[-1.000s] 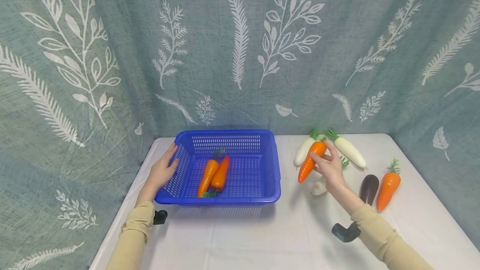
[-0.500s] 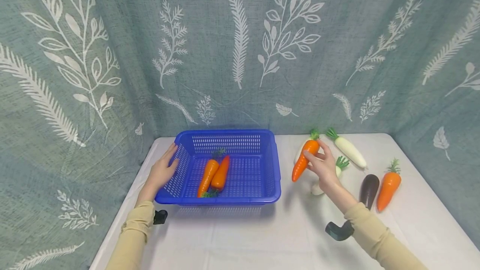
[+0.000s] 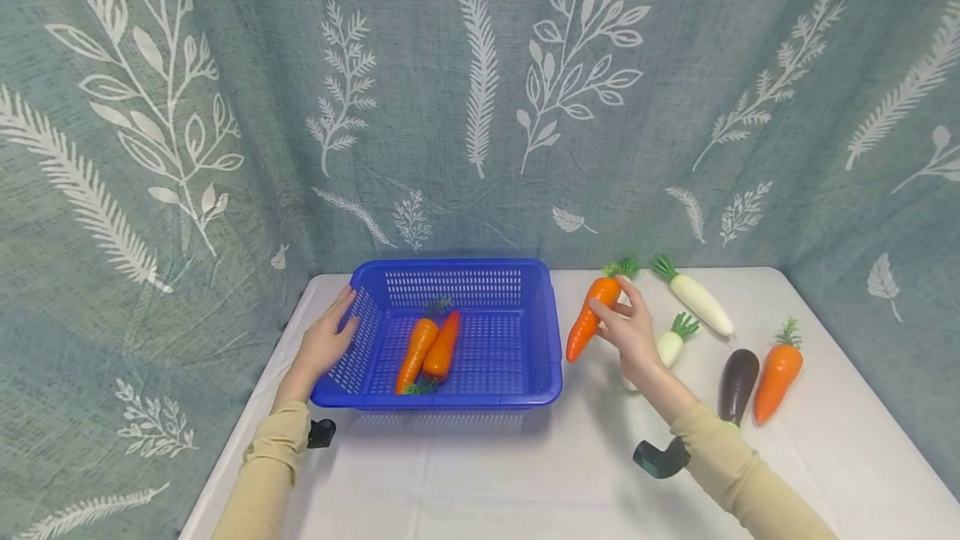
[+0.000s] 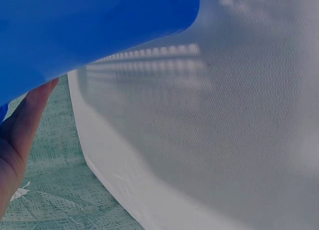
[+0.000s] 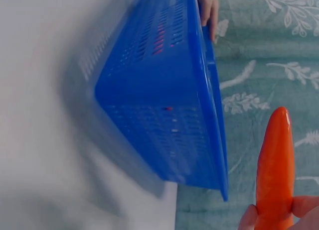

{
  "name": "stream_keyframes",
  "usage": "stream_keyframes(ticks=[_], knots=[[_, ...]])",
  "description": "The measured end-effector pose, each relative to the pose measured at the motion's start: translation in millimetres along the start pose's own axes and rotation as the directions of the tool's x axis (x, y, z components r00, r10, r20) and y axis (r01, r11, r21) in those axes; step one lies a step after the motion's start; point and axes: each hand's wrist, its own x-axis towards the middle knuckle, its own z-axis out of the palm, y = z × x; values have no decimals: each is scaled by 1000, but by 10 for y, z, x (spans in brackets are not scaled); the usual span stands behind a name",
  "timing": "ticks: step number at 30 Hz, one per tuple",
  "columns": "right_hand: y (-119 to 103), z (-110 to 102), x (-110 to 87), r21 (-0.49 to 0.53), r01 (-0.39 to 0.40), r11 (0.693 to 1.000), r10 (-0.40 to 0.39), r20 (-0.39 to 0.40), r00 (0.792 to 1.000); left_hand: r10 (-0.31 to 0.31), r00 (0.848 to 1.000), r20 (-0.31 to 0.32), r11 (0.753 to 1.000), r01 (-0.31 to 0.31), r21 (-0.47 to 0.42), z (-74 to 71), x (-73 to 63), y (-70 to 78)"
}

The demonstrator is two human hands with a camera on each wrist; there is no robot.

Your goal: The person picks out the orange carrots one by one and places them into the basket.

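Right hand (image 3: 628, 332) pinches carrot (image 3: 583, 327), leafy end cropped in right-wrist view, tip slanting near-left; left hand (image 3: 326, 340), fingers straight, touches basket (image 3: 435, 401).

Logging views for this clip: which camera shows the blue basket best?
The head view, where the blue basket shows rim and inside. The right wrist view shows mainly its outer walls; the left wrist, only a cropped part.

From high up, the head view looks forward and down over the white, cloth-covered worktop (image 3: 465, 473). Both wrist views, much closer, share the blue, box-shaped plastic basket (image 3: 487, 400), at eleven o'clock in the left one.
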Motion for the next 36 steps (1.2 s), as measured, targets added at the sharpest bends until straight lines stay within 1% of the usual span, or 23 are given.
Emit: stream_keyframes(ticks=[3, 7, 14, 24, 29, 36], knots=[[14, 54, -6, 9, 7, 1000, -7, 16, 1000, -1, 1000, -5, 1000, 1, -1, 5, -1, -3], [35, 117, -34, -2, 4, 1000, -4, 55, 998, 5, 1000, -9, 1000, -5, -6, 9, -1, 2], [77, 218, -56, 59, 19, 998, -24, 82, 996, 5, 1000, 0, 1000, -5, -11, 3, 4, 13], [124, 378, -49, 97, 12, 995, -25, 135, 990, 1, 1000, 10, 1000, -1, -7, -3, 20, -23], [123, 504, -75, 126, 11, 992, -31, 151, 988, 2, 1000, 15, 1000, -2, -9, -8, 16, -21], [125, 658, -100, 176, 35, 984, -65, 168, 984, 5, 1000, 10, 1000, -5, -2, -13, 9, -7]])
